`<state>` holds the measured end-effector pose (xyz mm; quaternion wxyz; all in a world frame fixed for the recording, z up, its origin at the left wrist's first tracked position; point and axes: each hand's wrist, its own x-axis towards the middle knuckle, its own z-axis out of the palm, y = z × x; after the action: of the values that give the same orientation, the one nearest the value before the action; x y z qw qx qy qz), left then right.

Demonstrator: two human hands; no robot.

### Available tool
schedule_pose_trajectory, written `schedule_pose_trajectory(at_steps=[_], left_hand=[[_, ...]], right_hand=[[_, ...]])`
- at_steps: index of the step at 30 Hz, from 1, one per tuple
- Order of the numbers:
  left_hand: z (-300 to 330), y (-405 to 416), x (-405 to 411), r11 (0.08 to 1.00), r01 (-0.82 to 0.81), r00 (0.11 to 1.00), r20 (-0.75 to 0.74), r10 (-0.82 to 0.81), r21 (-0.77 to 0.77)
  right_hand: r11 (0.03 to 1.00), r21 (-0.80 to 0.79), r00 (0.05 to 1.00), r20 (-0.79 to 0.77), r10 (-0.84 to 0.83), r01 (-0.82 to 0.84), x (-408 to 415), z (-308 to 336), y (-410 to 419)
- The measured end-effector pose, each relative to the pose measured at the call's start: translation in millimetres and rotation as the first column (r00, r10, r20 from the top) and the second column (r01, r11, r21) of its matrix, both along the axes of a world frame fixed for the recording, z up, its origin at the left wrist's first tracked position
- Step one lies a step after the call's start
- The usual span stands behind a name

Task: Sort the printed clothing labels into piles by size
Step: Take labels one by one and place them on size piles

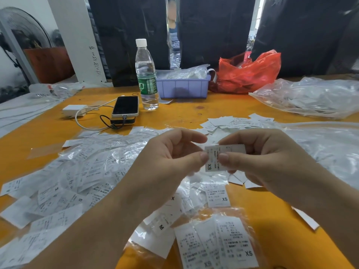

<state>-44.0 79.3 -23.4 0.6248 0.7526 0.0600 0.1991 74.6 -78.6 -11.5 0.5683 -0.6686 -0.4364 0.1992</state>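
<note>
An XS label (215, 159) sits pinched between both hands, left hand (171, 158) and right hand (258, 158) each gripping it above mid-counter (194, 111), print up, likely to read its size. XS pile (219, 243) waits at the near edge; unsorted heap (77, 171) lies left.

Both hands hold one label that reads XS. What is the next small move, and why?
Probably lay the held label, pinched by the left hand and right hand, onto the XS stack near the table's front edge. Its print reads XS, and so do the labels there.
</note>
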Motion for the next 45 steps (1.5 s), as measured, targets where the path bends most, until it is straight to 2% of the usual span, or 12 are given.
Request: schedule_pose_trajectory(at_steps=[4,7,9,16,24,35,45], left_hand=[[2.9,1.8,-2.8,0.998,-0.055,0.998,0.009,0.055,-0.023],[2.7,2.0,-2.6,0.998,-0.065,0.998,-0.010,0.064,-0.020],[2.1,1.3,-1.7,0.997,-0.063,0.998,-0.014,0.062,-0.037],[2.6,-1.0,-1.0,0.998,-0.049,0.999,-0.019,0.049,-0.037],[2.8,-2.8,-0.8,0.997,-0.043,0.999,-0.010,0.043,-0.064],[-0.1,-4.1,1.3,0.988,-0.111,0.994,-0.002,0.112,-0.110],[-1.1,-3.5,1.2,0.987,-0.137,0.990,0.004,0.138,-0.079]], right_hand=[[0.991,0.064,0.993,-0.046,-0.111,0.114,0.5,4.1,-0.5],[0.982,0.096,0.980,-0.135,-0.146,0.160,-0.2,3.6,-0.1],[0.978,0.096,0.976,-0.134,-0.173,0.186,-0.1,1.4,0.1],[0.982,0.056,0.984,-0.015,-0.180,0.180,-2.2,-2.0,0.9],[0.990,0.011,0.974,-0.182,-0.137,0.141,-5.2,-4.2,3.4],[0.984,0.105,0.987,-0.093,-0.133,0.143,-9.3,-2.5,1.9],[0.983,0.080,0.987,0.004,-0.164,0.163,-9.1,-2.5,0.9]])
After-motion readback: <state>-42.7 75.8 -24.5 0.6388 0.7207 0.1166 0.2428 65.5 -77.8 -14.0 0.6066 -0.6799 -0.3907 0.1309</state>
